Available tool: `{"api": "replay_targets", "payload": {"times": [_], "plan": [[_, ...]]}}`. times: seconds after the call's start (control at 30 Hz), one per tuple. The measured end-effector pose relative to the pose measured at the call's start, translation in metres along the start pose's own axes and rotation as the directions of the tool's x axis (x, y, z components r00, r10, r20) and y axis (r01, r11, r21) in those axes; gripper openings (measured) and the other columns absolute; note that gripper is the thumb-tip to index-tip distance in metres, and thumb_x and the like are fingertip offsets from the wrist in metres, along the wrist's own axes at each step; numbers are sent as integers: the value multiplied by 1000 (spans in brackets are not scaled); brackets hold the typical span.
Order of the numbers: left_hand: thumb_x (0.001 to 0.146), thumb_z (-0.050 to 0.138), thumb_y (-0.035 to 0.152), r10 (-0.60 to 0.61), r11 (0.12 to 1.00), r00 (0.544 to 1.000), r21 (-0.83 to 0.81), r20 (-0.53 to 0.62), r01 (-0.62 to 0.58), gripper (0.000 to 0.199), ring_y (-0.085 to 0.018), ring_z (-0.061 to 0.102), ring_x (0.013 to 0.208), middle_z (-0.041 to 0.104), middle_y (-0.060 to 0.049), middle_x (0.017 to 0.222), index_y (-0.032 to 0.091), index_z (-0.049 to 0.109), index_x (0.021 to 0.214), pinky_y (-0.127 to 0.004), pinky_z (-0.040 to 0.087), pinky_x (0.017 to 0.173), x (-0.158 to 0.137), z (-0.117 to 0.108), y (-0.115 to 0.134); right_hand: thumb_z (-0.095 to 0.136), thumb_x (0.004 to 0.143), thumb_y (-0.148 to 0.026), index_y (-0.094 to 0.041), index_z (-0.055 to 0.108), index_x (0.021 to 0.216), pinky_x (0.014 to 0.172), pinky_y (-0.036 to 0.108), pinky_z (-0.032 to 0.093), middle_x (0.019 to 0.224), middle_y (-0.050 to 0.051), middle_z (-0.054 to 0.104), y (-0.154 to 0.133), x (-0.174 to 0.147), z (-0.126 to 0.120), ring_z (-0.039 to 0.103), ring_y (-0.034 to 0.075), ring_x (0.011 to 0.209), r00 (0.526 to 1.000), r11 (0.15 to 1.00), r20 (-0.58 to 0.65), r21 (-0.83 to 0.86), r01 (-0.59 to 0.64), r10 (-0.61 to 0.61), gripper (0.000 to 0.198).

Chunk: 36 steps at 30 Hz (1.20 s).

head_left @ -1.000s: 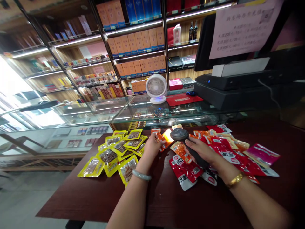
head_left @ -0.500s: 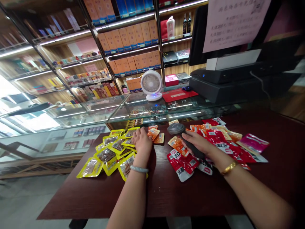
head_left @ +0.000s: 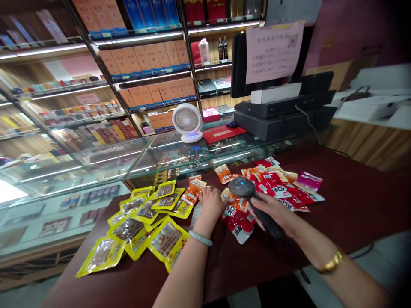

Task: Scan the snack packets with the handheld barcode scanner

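My right hand [head_left: 278,209] is wrapped round the handle of a dark barcode scanner [head_left: 242,187]; a small blue light shows on its head. My left hand [head_left: 212,203] is low over the table, palm down, thumb stretched out toward an orange snack packet [head_left: 240,202] beside the scanner head. Its fingertips are at a small group of orange and cream packets [head_left: 192,191], and no held thing shows. Left of it lie several yellow snack packets [head_left: 165,238] with clear windows. Red snack packets [head_left: 239,224] lie under the scanner, and more red packets [head_left: 272,179] are heaped behind my right hand.
A glass display counter [head_left: 167,149] borders the dark red table [head_left: 346,192] at the back. On it stand a white fan [head_left: 186,119], a red folder [head_left: 221,134] and a black monitor [head_left: 239,64] with a paper sign. Shelves of boxed goods [head_left: 144,60] rise behind.
My left hand has moved from the yellow packets rightward, closer to the scanner. An orange packet now lies apart behind the scanner. The view has swung to the right.
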<state>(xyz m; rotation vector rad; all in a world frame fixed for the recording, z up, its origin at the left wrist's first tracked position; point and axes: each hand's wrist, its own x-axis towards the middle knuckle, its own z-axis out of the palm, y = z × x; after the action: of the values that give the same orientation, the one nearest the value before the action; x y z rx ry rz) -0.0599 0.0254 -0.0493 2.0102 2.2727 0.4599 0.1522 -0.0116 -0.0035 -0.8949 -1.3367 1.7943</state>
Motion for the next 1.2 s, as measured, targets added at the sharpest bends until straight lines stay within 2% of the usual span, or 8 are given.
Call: {"api": "replay_targets", "payload": {"times": [0.1,0.2,0.37,0.5,0.73,0.9,1.07,1.2], "plan": [[71,71,56,-46,996,999,-78,12,46,44,-33,48,121,61,-11,119,19,64,95,-46,34,100,3,-2,-1,67,82,-55,-20,53,80,38,21,39,67,-4,56,22,-20,9,49,7,41,996,997,-90,75,-16,23,38],[78,68,41,-65,949,998,-308,-5,60,31,-25,63,97,67,-8,98,19,58,98,-36,45,84,5,-7,-3,70,78,-56,-20,53,80,38,19,38,66,-4,56,32,-30,17,48,7,41,990,987,-117,151,-56,74,40],[93,44,32,-134,622,979,-756,153,203,16,-14,63,55,63,2,67,21,50,104,-23,44,55,8,-12,-9,72,76,-57,-21,53,82,37,19,38,66,-4,57,30,-32,28,49,7,40,987,976,-115,202,-87,111,41],[93,41,33,-147,540,984,-825,100,164,16,-12,60,51,62,2,65,21,51,92,-22,44,52,10,-16,-18,68,79,-58,-21,52,81,35,19,37,64,-4,57,31,-23,39,48,7,38,997,987,-43,149,-53,60,40],[91,40,28,-168,613,986,-783,5,108,18,-13,58,51,60,0,62,20,54,82,-22,42,49,12,-23,-26,66,78,-64,-20,53,82,35,20,38,63,-5,56,24,-4,55,48,7,37,999,994,-32,111,-5,8,46],[93,36,29,-168,668,984,-728,54,154,23,-14,60,53,62,0,62,21,57,90,-25,44,54,13,-24,-32,65,78,-64,-20,52,82,35,19,38,63,-4,56,24,-2,57,48,6,38,999,994,-26,107,-21,24,46],[94,38,39,-320,884,943,-385,-87,265,30,-24,67,83,72,-8,91,25,65,99,-31,44,67,12,-48,-59,65,80,-62,-21,51,81,34,19,38,63,-4,57,32,-6,52,48,7,38,999,995,2,89,-32,32,44],[94,37,41,-377,923,918,-130,-119,362,35,-29,65,92,72,-12,97,24,67,98,-35,44,72,9,-66,-83,66,80,-60,-20,52,84,35,18,39,63,-5,57,40,-7,46,49,7,40,1000,991,-2,130,-29,30,42]]}}
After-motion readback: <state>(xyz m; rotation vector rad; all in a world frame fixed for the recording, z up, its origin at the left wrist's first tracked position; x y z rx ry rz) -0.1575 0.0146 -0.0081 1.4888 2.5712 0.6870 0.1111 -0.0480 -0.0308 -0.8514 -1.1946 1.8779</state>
